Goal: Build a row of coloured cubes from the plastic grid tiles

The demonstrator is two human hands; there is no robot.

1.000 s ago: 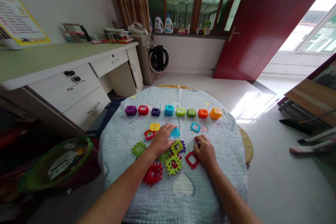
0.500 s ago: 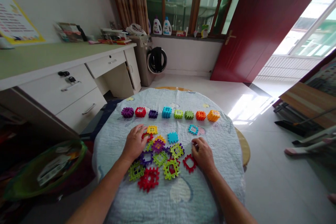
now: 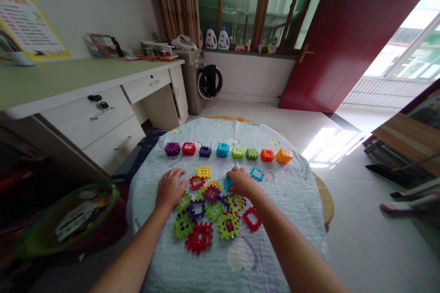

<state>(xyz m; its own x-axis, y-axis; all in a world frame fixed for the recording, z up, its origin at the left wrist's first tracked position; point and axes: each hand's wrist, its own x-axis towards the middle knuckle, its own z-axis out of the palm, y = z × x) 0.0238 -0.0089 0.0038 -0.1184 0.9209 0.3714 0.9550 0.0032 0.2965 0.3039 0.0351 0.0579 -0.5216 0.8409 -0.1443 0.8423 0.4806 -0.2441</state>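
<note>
I have the left hand [image 3: 169, 188] lying flat on the pale blue quilted cloth [image 3: 292, 183], fingers loosely spread, touching the left edge of the heap of flat toothed plastic tiles [image 3: 215, 210]. At that heap's far right corner, the right hand [image 3: 242, 182] curls its fingers together around a turquoise square plastic tile [image 3: 227, 183]. Beyond the heap runs a row of coloured plastic cubes [image 3: 237, 152].

Blue tile [image 3: 227, 184] mostly hidden under right grip [image 3: 242, 182]; pinched or not, can't tell. Poster [image 3: 25, 25] cut off at pic's left edge. Green basket [image 3: 68, 219] blurred, contents unreadable.
</note>
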